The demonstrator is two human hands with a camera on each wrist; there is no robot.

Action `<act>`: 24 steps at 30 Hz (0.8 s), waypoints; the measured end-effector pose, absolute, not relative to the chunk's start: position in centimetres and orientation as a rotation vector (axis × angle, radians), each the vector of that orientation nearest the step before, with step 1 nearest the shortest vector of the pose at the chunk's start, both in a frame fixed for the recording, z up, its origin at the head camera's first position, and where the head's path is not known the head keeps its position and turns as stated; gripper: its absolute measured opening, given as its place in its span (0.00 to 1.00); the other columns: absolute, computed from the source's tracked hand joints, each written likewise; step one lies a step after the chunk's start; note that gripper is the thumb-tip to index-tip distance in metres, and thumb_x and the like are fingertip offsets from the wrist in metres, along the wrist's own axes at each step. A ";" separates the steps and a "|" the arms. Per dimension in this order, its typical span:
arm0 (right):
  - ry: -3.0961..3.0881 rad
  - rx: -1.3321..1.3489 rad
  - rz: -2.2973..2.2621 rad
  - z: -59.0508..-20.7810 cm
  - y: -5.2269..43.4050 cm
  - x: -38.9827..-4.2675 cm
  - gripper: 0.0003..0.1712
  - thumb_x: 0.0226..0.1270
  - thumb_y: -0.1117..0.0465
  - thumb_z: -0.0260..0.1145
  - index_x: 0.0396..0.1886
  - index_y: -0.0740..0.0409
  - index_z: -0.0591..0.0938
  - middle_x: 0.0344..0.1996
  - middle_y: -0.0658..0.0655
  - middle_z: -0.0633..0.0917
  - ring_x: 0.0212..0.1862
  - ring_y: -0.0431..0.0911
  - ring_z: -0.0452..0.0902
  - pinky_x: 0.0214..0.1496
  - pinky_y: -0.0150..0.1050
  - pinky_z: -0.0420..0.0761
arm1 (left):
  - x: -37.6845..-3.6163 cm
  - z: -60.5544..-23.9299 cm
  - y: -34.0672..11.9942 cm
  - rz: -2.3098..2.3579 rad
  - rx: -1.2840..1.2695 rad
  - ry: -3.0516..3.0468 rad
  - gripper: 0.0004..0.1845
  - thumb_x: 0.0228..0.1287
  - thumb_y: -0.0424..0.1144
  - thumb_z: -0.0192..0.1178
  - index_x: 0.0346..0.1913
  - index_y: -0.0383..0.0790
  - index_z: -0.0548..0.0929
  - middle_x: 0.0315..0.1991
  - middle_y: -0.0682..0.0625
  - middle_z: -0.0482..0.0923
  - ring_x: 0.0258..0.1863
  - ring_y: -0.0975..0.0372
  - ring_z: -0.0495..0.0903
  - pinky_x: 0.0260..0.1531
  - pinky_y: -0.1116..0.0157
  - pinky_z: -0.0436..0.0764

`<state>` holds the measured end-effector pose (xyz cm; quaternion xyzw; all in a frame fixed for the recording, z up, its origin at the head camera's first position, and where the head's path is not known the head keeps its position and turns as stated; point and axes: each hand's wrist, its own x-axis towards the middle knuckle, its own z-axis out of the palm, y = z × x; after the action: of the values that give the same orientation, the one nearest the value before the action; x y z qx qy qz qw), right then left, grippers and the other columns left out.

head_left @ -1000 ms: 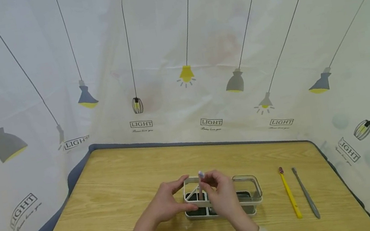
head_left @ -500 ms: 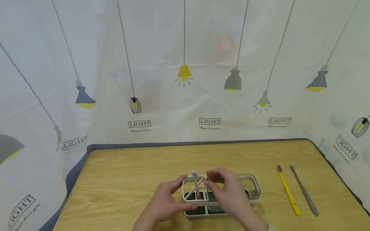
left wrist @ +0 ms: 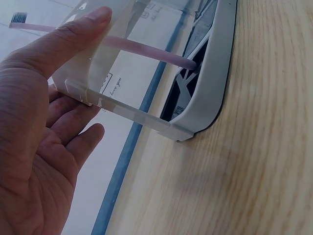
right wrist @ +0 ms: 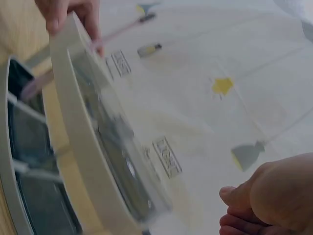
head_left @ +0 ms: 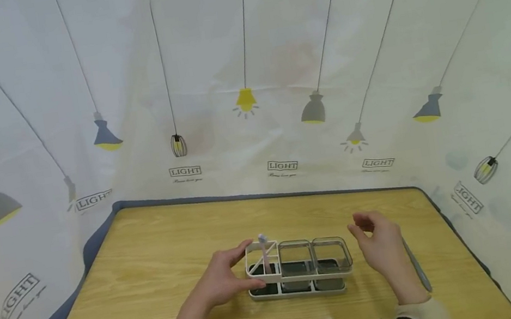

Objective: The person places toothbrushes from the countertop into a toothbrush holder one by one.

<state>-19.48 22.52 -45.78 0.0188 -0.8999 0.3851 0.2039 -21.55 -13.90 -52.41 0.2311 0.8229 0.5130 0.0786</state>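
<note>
Toothbrush holder [head_left: 299, 269]: white, three compartments, standing near the front middle of the table [head_left: 160, 251].
Pink toothbrush [head_left: 264, 252]: upright in the holder's left compartment.
Left hand [head_left: 221, 280]: fingers straight, touching the holder's left end.
Right hand [head_left: 383, 248]: loosely open, holding nothing, right of the holder.
Grey toothbrush [head_left: 418, 270]: lying on the table beyond the right hand.

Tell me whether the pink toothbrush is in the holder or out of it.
In. The toothbrush stands upright in the leftmost compartment of the holder, head up; the left hand touches the holder's end.
</note>
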 end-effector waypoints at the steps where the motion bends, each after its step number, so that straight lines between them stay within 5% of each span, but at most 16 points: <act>1: -2.523 0.033 1.053 -46.0 23.4 -19.6 0.15 0.73 0.70 0.71 0.54 0.75 0.84 0.46 0.71 0.87 0.47 0.63 0.86 0.51 0.59 0.86 | -21.5 -52.4 -13.9 1.530 0.684 2.465 0.53 0.53 0.54 0.84 0.79 0.39 0.71 0.77 0.43 0.67 0.74 0.45 0.70 0.72 0.46 0.71; 24: -2.886 -0.336 0.924 -54.0 31.5 -22.4 0.18 0.74 0.70 0.64 0.54 0.84 0.79 0.49 0.79 0.82 0.51 0.68 0.82 0.50 0.58 0.87 | -21.8 -52.8 -13.9 1.530 0.663 2.449 0.54 0.52 0.54 0.84 0.79 0.38 0.70 0.77 0.42 0.67 0.74 0.44 0.69 0.72 0.42 0.69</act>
<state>-22.37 31.50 -53.96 -0.1101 -0.9455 0.3028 0.0464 -21.81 -13.86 -52.76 0.2229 0.8232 0.5145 0.0894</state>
